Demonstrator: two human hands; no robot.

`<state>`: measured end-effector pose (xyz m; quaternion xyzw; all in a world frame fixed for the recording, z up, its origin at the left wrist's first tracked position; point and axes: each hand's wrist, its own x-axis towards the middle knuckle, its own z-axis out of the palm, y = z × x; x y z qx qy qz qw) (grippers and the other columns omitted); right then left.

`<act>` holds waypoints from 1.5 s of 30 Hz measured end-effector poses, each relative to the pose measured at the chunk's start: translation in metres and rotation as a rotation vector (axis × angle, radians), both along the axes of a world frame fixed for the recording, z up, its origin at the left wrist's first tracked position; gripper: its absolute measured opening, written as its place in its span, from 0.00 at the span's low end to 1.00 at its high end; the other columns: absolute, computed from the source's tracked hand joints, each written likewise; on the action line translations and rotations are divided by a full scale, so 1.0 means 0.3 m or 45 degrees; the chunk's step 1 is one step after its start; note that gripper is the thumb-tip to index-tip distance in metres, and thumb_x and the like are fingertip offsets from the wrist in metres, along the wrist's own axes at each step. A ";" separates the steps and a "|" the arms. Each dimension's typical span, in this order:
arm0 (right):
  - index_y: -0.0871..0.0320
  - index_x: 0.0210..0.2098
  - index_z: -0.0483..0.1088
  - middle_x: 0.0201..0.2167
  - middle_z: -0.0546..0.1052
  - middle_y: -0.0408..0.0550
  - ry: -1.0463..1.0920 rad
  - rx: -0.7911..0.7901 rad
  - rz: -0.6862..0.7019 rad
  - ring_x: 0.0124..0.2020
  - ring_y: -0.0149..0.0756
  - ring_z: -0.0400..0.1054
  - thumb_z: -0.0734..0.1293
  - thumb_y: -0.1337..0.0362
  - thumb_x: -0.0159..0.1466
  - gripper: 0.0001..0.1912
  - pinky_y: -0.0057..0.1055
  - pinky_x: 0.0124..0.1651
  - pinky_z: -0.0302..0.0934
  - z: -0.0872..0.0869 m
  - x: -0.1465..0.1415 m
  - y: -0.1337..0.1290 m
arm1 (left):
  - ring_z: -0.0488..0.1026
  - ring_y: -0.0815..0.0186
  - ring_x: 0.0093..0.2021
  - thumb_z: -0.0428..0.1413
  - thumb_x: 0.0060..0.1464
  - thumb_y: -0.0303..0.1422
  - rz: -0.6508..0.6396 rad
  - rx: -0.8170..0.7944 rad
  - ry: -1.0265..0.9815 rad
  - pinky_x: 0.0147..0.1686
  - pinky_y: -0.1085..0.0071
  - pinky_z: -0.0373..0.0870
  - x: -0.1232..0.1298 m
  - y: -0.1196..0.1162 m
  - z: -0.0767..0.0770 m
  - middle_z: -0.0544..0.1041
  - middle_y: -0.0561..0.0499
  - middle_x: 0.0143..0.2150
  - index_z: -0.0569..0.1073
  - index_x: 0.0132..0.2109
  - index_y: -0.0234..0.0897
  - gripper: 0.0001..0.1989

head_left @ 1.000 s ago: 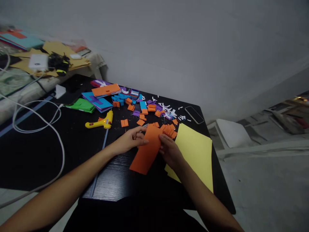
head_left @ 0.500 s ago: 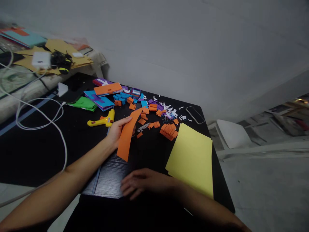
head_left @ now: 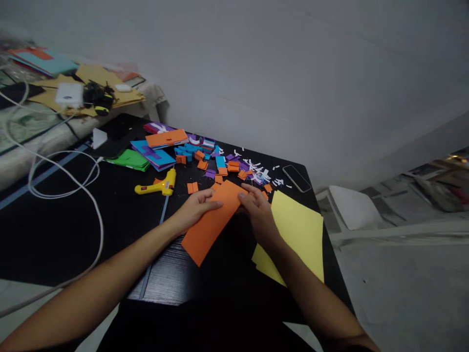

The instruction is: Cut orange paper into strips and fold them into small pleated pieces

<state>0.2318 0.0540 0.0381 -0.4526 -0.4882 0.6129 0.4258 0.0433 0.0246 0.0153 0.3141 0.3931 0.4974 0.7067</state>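
Observation:
An orange paper strip [head_left: 210,227] is held up over the black table, its broad face toward me. My left hand [head_left: 200,206] pinches its left edge, thumb on top and fingers behind. At the upper right corner, my right hand [head_left: 258,210] grips the same strip between thumb and fingers. Just past it lie several small folded orange paper pieces [head_left: 233,166]. A yellow glue gun [head_left: 157,184] rests to the left of my left hand. Beneath my right forearm are sheets of yellow paper [head_left: 298,230].
Blue folded paper [head_left: 156,155], green paper [head_left: 130,160] and white scraps [head_left: 258,171] lie farther back. A phone [head_left: 296,178] is near the right edge. A white cable [head_left: 97,205] loops along the left. Behind the table [head_left: 110,230] stands a wall [head_left: 264,88].
My right hand has risen from near the table's front edge and taken hold of the strip's upper right corner. The strip has moved right and turned its face toward me.

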 end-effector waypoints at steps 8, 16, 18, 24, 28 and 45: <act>0.56 0.39 0.75 0.33 0.81 0.43 0.051 -0.111 0.096 0.28 0.32 0.71 0.80 0.55 0.52 0.20 0.29 0.31 0.64 -0.012 -0.009 0.014 | 0.82 0.57 0.42 0.63 0.59 0.44 -0.067 -0.081 -0.353 0.43 0.67 0.77 0.007 -0.013 -0.016 0.84 0.41 0.44 0.80 0.47 0.31 0.20; 0.55 0.34 0.76 0.37 0.83 0.46 0.075 0.047 0.172 0.40 0.40 0.78 0.82 0.55 0.49 0.19 0.38 0.50 0.72 0.017 -0.013 0.013 | 0.83 0.57 0.43 0.62 0.61 0.43 -0.176 -0.165 -0.439 0.45 0.68 0.77 0.016 -0.030 -0.061 0.84 0.38 0.49 0.79 0.54 0.30 0.22; 0.55 0.33 0.75 0.35 0.82 0.45 0.087 0.031 0.197 0.38 0.39 0.78 0.81 0.55 0.49 0.18 0.37 0.47 0.72 0.017 -0.011 0.012 | 0.83 0.56 0.42 0.61 0.60 0.50 -0.256 -0.201 -0.475 0.45 0.66 0.77 0.016 -0.033 -0.061 0.84 0.38 0.48 0.79 0.54 0.30 0.28; 0.55 0.34 0.73 0.33 0.81 0.45 0.052 -0.028 0.228 0.30 0.35 0.74 0.79 0.54 0.52 0.18 0.30 0.28 0.67 0.032 -0.005 0.007 | 0.83 0.51 0.43 0.58 0.56 0.59 -0.405 -0.182 -0.515 0.48 0.60 0.77 0.007 -0.037 -0.048 0.84 0.35 0.47 0.78 0.55 0.30 0.36; 0.55 0.33 0.72 0.28 0.79 0.43 0.027 -0.016 0.261 0.26 0.33 0.71 0.80 0.54 0.50 0.18 0.28 0.26 0.65 0.039 -0.005 0.008 | 0.83 0.52 0.41 0.58 0.55 0.60 -0.492 -0.167 -0.445 0.45 0.61 0.77 0.012 -0.046 -0.058 0.84 0.34 0.43 0.80 0.49 0.29 0.35; 0.54 0.40 0.77 0.37 0.82 0.44 -0.232 0.333 0.445 0.37 0.38 0.78 0.71 0.67 0.58 0.09 0.33 0.40 0.71 0.013 0.001 -0.008 | 0.71 0.67 0.20 0.61 0.55 0.58 -0.679 0.106 -0.037 0.22 0.73 0.65 0.015 -0.056 -0.078 0.76 0.46 0.23 0.79 0.34 0.31 0.29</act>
